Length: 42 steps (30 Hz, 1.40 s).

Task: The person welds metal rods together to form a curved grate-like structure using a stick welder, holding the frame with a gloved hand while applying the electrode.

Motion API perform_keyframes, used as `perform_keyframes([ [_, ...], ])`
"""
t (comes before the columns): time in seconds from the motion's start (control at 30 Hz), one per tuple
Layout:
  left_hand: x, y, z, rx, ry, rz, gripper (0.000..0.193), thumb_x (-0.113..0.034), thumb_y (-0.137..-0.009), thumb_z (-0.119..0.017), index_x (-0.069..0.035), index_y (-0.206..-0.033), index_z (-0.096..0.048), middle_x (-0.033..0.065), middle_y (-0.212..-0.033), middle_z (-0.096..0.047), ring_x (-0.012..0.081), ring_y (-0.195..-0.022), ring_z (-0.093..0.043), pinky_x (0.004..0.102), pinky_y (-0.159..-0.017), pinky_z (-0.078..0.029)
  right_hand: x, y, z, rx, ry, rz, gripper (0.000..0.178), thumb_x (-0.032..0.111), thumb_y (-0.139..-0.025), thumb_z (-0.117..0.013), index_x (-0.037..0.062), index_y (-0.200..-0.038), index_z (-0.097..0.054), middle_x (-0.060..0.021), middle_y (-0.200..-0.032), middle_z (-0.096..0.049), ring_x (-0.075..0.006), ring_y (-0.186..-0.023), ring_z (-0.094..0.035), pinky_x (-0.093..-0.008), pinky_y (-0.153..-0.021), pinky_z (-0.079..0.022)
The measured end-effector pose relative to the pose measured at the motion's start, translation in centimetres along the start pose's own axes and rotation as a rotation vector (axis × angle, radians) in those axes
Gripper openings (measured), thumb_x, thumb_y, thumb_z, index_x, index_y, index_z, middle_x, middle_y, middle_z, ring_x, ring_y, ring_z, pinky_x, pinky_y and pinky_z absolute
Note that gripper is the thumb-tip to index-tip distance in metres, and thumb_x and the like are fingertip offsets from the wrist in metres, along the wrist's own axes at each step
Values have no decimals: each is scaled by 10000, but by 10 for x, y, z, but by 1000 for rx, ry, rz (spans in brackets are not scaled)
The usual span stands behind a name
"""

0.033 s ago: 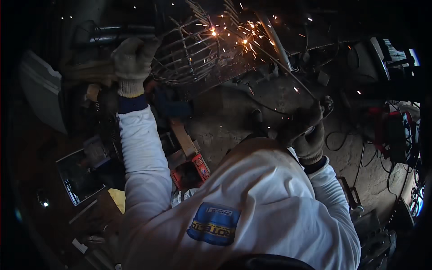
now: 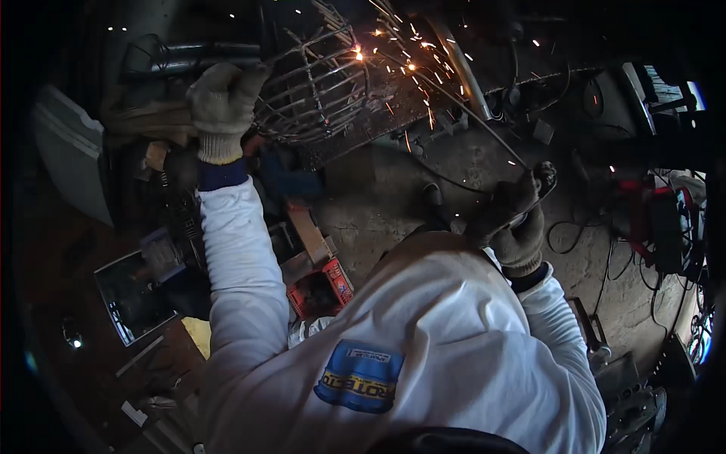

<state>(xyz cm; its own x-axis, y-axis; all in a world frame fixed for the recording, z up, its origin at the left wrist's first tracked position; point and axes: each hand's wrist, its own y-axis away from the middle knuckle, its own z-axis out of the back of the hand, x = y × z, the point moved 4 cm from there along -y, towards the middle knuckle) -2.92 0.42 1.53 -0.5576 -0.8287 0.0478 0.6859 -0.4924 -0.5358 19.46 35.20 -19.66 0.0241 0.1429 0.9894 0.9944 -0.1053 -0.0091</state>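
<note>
Head view. Left hand (image 2: pixel 224 98), gloved: fingers curled at the near-side bars of a metal-bar cage (image 2: pixel 314 87); whether gripping, cannot tell. Cage: directly right of that hand, on a dark bench (image 2: pixel 382 121). Right hand (image 2: pixel 522 238), gloved: closed on a dark holder (image 2: pixel 546 174). Thin rod (image 2: pixel 495 136): slanting from the holder up-left toward the cage. Sparks (image 2: pixel 423 64): between the hands, beyond the right. Red crate (image 2: pixel 340 276): nearer the body than the left hand, to its right.
</note>
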Motion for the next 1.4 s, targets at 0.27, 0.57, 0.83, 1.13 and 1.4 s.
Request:
perform_keyframes([
  [0.27,2,-6,5,42,39,151,611,-616,-780,-676,-40,-598,-585,92,-553,-545,254,-502,-558,379,-505,-447,2,1,-2,38,162,-46,634,369,-751,-767,-12,-1207,-548,-131,-1057,-639,-247,-923,-653,-336,-806,-508],
  [0.57,-3,-8,6,50,70,185,648,-640,-792,-658,-28,-589,-596,90,-532,-544,246,-494,-558,374,-503,-448,7,-3,-6,41,169,23,594,320,-747,-757,-23,-1190,-559,-130,-1016,-676,-259,-905,-676,-344,-790,-523],
  [0.83,2,-2,2,-14,52,71,562,-541,-850,-648,-25,-649,-555,94,-570,-473,227,-526,-467,379,-540,-387,-2,-3,-9,76,-44,24,551,287,-779,-779,12,-1193,-541,-115,-1030,-671,-228,-913,-680,-321,-798,-532],
  [1.13,4,-4,2,13,69,97,470,-457,-786,-744,-49,-633,-568,97,-563,-514,266,-512,-549,371,-500,-447,-3,-3,-6,89,68,60,591,224,-769,-776,47,-1265,-509,-38,-1057,-608,-121,-865,-602,-272,-758,-498],
  [1.4,1,-4,-2,-42,-32,-98,478,-446,-860,-665,-32,-643,-565,108,-576,-498,240,-524,-491,375,-544,-404,-1,-3,-2,20,-5,10,704,317,-773,-780,12,-1322,-461,-77,-1101,-622,-175,-931,-635,-312,-838,-507],
])
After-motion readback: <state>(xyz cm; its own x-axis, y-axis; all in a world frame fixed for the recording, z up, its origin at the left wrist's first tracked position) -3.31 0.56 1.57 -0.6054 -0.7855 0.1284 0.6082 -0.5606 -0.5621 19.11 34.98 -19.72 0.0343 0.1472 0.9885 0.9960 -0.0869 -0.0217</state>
